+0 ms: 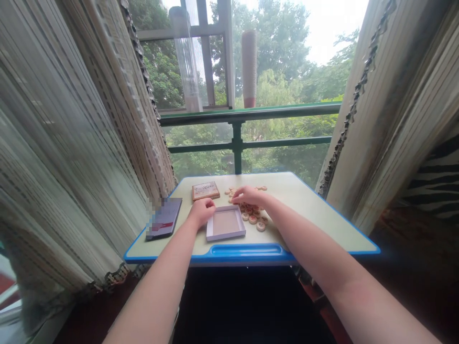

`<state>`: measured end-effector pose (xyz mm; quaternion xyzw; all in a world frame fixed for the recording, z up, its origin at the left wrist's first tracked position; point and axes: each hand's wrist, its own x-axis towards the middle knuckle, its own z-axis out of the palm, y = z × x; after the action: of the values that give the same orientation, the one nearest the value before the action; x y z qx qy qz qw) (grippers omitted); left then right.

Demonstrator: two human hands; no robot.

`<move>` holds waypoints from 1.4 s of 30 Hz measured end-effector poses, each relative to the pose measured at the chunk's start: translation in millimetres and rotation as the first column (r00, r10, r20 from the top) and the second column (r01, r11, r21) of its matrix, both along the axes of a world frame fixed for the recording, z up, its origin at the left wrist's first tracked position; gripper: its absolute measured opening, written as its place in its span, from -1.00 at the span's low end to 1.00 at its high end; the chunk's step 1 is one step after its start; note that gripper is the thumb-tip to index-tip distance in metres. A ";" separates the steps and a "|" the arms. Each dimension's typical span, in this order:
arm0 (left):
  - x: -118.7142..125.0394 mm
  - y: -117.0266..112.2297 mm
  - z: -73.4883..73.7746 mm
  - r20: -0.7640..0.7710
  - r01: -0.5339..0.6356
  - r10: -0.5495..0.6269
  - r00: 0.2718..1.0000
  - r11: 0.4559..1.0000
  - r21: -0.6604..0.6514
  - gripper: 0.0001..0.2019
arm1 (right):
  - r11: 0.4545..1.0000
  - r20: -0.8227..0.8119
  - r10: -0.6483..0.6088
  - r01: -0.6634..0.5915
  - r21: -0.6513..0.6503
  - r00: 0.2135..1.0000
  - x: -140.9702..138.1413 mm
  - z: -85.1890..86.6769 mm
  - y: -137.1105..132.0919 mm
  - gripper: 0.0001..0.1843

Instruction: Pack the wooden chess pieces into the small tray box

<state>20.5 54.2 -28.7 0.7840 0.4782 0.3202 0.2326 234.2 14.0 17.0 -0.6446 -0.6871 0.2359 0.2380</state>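
A shallow, open white cardboard box [226, 235] lies near the front of the table, with nothing visible inside. My left hand [201, 210] is closed at the box's back left corner, its fingers curled against the rim. Right of the box is a heap of round wooden Chinese chess pieces [260, 226] with carved characters; several more are strewn behind it. Over the far side of that heap is my right hand [248, 195], its thumb and fingers pinched together at a piece beyond the box's back edge. The hand partly hides the pieces beneath it.
A flat box lid with a printed picture [205, 189] lies at the back left. Near the left edge is a dark flat device [165, 224], partly pixelated. The table [322, 224] has a blue rim; curtains and a railed window stand around it.
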 end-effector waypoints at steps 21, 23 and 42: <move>-1.8 1.8 -4.7 -0.022 0.036 -0.037 0.999 0.999 -0.019 -0.89 | 0.960 0.460 -0.194 0.072 0.269 0.867 8.7 -18.5 13.8 -0.71; -1.7 1.7 -4.0 -0.018 0.037 -0.037 0.999 0.999 -0.028 -0.89 | 0.957 0.450 -0.188 0.059 0.286 0.873 7.0 -17.4 12.9 -0.72; -2.3 0.4 -1.8 -0.043 0.032 -0.033 0.999 0.999 -0.008 -0.89 | 0.972 0.451 -0.189 0.102 0.209 0.872 22.8 -9.7 13.7 -0.77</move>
<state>18.2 54.6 -30.5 0.7975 0.4715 0.2979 0.2302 257.0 27.7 7.3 -0.7083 -0.6920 -0.0079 0.1393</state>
